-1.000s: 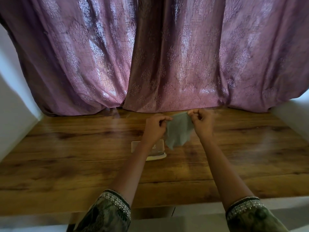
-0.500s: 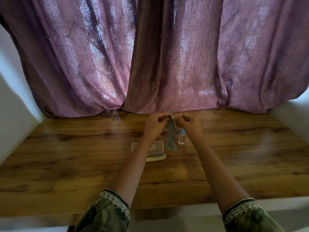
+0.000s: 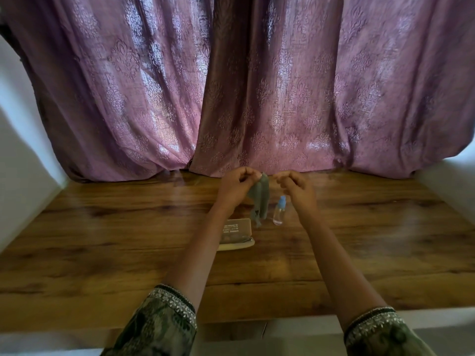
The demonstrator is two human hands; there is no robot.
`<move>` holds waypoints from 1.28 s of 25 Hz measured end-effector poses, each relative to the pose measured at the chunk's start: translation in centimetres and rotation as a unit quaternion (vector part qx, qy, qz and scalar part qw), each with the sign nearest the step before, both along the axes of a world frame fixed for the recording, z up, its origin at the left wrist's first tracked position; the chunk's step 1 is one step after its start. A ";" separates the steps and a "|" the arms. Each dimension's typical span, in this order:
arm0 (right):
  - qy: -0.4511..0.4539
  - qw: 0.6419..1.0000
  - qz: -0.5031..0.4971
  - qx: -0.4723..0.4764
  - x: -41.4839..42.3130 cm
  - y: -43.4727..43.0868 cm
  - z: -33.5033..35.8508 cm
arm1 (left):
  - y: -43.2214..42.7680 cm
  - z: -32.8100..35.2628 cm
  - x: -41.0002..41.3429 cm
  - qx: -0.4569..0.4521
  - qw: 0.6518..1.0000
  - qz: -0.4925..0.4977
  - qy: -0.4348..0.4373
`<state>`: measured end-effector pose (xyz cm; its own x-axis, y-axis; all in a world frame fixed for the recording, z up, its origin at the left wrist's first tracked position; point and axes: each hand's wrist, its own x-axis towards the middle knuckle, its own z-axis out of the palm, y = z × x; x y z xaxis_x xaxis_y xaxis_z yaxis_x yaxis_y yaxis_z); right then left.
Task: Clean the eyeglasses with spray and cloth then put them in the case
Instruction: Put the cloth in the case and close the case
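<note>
My left hand pinches the top of a grey-green cleaning cloth, which hangs folded above the wooden table. Just to its right, my right hand has its fingers curled together and holds nothing that I can see; it is a small gap away from the cloth. A small clear spray bottle with a blue top stands upright on the table below my right hand. The glasses case lies open under my left wrist, pale base and printed lid showing. The eyeglasses are not visible.
Purple patterned curtains hang along the table's far edge, touching the wood. White walls close in on the left and right. The table's near edge runs just beyond my embroidered sleeves.
The cloth was stretched open between both hands, then folded together. Now my right hand has let go and moved slightly right, leaving the cloth hanging from my left hand; the spray bottle is uncovered.
</note>
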<state>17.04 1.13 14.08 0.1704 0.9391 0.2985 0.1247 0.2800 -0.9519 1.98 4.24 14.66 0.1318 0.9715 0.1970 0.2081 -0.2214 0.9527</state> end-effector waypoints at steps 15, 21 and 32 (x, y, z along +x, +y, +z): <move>-0.060 0.995 0.051 -0.068 0.3 0.4 -0.6 | -0.5 0.5 -0.2 0.034 0.998 -0.008 0.054; -0.142 0.979 0.078 -0.124 1.2 0.1 -3.7 | -0.6 1.3 -0.3 0.043 0.998 0.015 0.048; 0.020 0.990 0.004 -0.137 3.2 -0.2 -4.6 | 0.1 -0.5 -2.2 -0.030 0.997 0.031 -0.061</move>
